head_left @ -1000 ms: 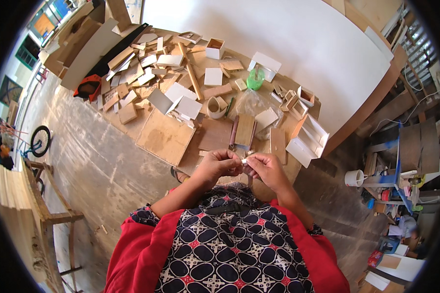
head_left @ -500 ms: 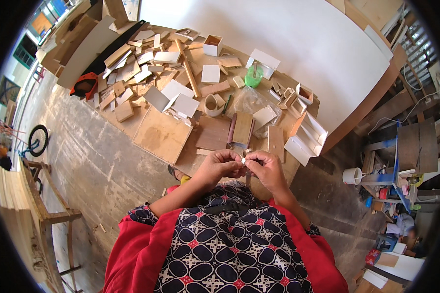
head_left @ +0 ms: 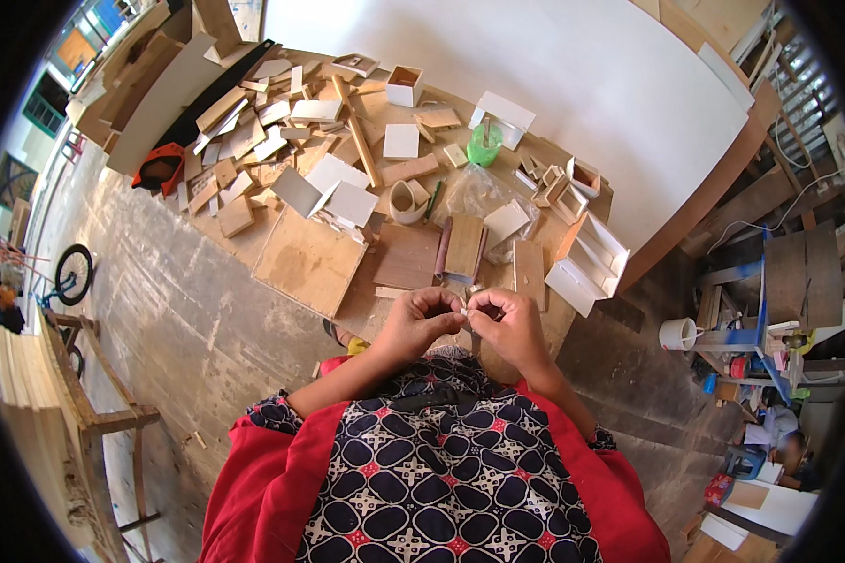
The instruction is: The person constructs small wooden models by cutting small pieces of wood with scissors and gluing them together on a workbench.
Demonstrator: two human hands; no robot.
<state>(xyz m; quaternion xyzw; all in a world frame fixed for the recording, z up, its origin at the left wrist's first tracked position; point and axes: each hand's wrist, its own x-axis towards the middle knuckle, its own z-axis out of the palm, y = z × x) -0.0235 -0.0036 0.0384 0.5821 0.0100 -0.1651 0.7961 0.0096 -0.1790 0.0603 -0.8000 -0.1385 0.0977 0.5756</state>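
My left hand (head_left: 423,322) and my right hand (head_left: 507,324) meet in front of my chest, fingertips pinched together on a small pale piece (head_left: 466,310) held between them. What the piece is cannot be told; most of it is hidden by the fingers. Both hands hover just above the near edge of a low wooden board (head_left: 385,291) strewn with offcuts. Right beyond my hands lie a brown plywood panel (head_left: 407,255), a light wooden block (head_left: 464,245) and a narrow wooden slat (head_left: 529,272).
Several white and wooden pieces litter the board, with a green cup (head_left: 484,148), a tape roll (head_left: 407,201), an open white box (head_left: 592,264) and a large plywood square (head_left: 309,262). A big white panel (head_left: 573,84) leans behind. A white cup (head_left: 677,333) stands on the concrete floor at right.
My hands stay pinched together on the small piece and have hardly moved; only the view has shifted slightly.
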